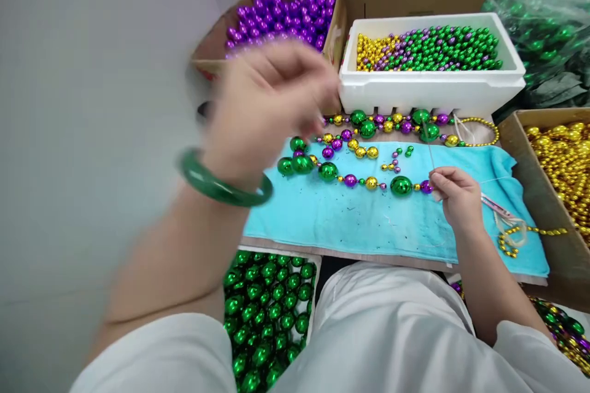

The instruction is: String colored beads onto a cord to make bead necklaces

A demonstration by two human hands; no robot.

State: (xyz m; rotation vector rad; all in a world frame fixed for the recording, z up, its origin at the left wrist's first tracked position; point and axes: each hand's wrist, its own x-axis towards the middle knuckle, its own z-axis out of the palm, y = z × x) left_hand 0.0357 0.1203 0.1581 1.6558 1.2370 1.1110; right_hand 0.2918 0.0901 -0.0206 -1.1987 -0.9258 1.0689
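My left hand (276, 98), a green bangle (225, 181) on its wrist, is raised over the left part of the blue towel (322, 221). It is blurred, its fingers curled together; what they hold, if anything, cannot be made out. At the towel's right side my right hand (461, 196) is closed, pinching a thin string (431, 150) beside a purple bead (426, 186). The threaded beads, including a large green bead (401, 186), run leftward across the towel in green, gold and purple. Loose gold beads (361, 151) and small bead clusters (396, 159) lie above that strand.
Behind the towel stand a box of purple beads (196, 62) and a white foam box (433, 89) of mixed beads. A finished-looking strand (367, 129) lies before it. On the right are a cutter (498, 206) and a carton (520, 135) of gold beads. Green beads (262, 313) sit lower left.
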